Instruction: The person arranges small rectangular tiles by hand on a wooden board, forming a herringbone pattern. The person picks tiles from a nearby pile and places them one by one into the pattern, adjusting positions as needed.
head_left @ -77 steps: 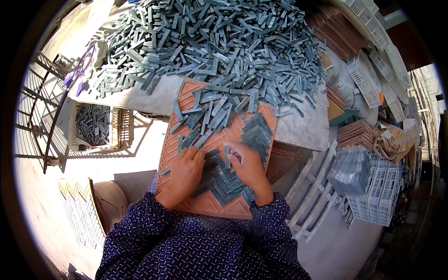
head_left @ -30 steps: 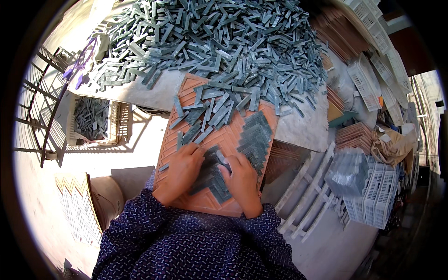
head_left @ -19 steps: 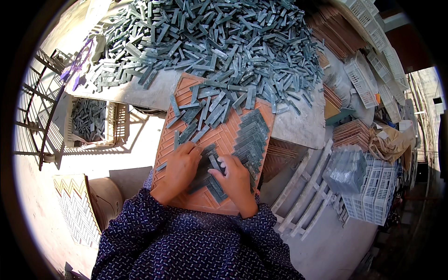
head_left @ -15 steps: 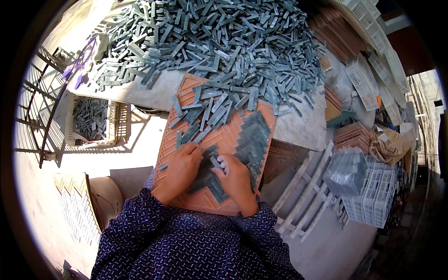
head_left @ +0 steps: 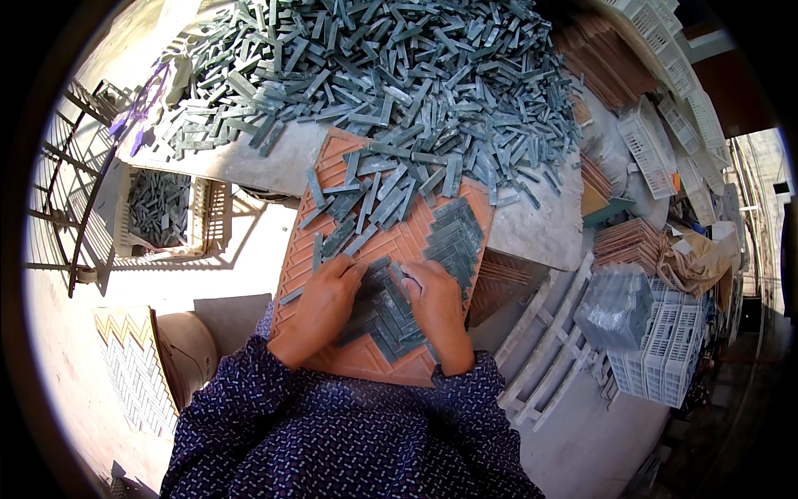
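Note:
An orange tray [head_left: 295, 241] with herringbone grooves lies before me, its near edge against my body. Dark green stone strips [head_left: 391, 312] fill part of its grooves in a zigzag, and loose strips [head_left: 386, 200] are heaped on its far half. My left hand [head_left: 324, 298] rests over the tray's left middle with the fingers bent together; whatever they hold is hidden. Just right of it, my right hand [head_left: 436, 303] is closed over the laid strips. A small stone strip [head_left: 397, 271] shows at its thumb and fingertips.
A large pile of the same strips [head_left: 374, 66] covers the pale table [head_left: 536, 229] beyond the tray. At left stands a crate [head_left: 204, 216] of strips, with a herringbone panel [head_left: 133, 358] nearer. White crates [head_left: 661, 349], a pale slatted rack [head_left: 549, 341] and stacked orange trays [head_left: 628, 243] stand at right.
My right hand has moved slightly right and away from me, uncovering more laid strips near the tray's front. My left hand stays almost in place.

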A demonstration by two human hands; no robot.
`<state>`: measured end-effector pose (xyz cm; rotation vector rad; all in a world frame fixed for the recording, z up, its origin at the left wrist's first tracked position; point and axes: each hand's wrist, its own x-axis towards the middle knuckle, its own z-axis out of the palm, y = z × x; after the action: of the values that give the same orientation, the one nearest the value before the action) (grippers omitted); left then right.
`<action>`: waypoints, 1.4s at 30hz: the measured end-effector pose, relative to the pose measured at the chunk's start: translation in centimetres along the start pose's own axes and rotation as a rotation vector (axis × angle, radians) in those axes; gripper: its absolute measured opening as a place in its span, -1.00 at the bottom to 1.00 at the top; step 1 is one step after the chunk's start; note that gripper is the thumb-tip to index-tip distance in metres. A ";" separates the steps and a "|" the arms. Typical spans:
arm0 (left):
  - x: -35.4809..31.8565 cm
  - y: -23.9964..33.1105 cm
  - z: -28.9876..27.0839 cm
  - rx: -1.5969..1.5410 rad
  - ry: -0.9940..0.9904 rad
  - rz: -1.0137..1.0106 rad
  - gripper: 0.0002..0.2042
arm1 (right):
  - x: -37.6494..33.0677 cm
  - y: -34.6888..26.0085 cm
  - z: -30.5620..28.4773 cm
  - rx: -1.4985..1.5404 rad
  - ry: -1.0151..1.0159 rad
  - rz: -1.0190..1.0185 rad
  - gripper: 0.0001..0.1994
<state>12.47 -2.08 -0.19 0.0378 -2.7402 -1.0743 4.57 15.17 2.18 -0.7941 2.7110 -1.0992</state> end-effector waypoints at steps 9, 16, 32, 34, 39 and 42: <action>0.1 0.2 -0.4 -0.078 0.002 -0.059 -0.76 | 1.4 0.0 -0.7 -0.122 -0.102 -0.170 -0.89; 0.6 -0.4 0.0 -0.102 0.000 -0.006 -0.79 | 2.9 0.0 -0.7 0.056 -0.008 -0.133 -0.88; 2.8 -0.3 0.0 0.141 0.135 -0.032 -0.82 | 8.5 1.2 2.4 0.065 0.242 0.104 -0.77; 3.0 -0.4 0.0 0.199 0.123 -0.019 -0.81 | 9.0 1.2 3.1 0.052 0.265 0.139 -0.74; 2.3 -1.6 0.2 0.236 0.138 -0.013 -0.73 | 5.1 0.8 1.1 0.040 0.097 0.091 -0.74; 2.4 -1.1 0.5 0.260 0.180 -0.003 -0.74 | 2.0 1.0 0.8 -0.077 0.009 0.028 -0.77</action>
<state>9.98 -2.79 -0.88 0.1673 -2.6952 -0.6716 2.68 14.32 1.12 -0.7614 2.7781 -1.0011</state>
